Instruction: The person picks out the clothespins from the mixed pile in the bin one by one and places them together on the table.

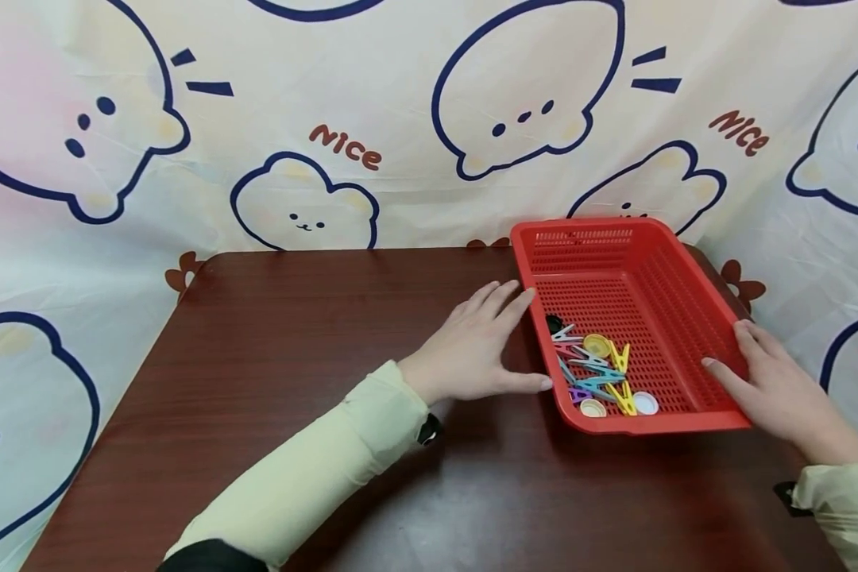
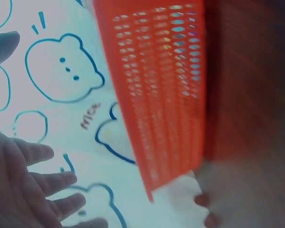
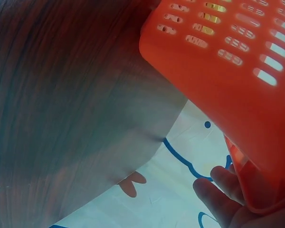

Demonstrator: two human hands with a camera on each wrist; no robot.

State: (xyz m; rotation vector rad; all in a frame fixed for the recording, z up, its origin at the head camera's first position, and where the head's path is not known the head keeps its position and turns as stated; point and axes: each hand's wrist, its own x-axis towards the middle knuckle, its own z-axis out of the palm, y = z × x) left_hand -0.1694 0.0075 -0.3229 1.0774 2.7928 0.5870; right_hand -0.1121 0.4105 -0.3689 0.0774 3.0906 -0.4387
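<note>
The red basket point(image 1: 643, 326) was held by the right grip point(image 1: 790, 391); the left grip point(image 1: 473, 345) was spread wide beside it; pegs point(image 1: 600, 382) were scattered inside.

The location is a screened-off tabletop station, room type indeterminable, identified by a wood-grain table point(image 1: 286, 342) and cartoon-printed sheeting point(image 1: 407, 79) behind and beside it.

Dark brown table point(image 1: 279, 342), cartoon-printed cloth point(image 1: 415, 202) behind
</note>
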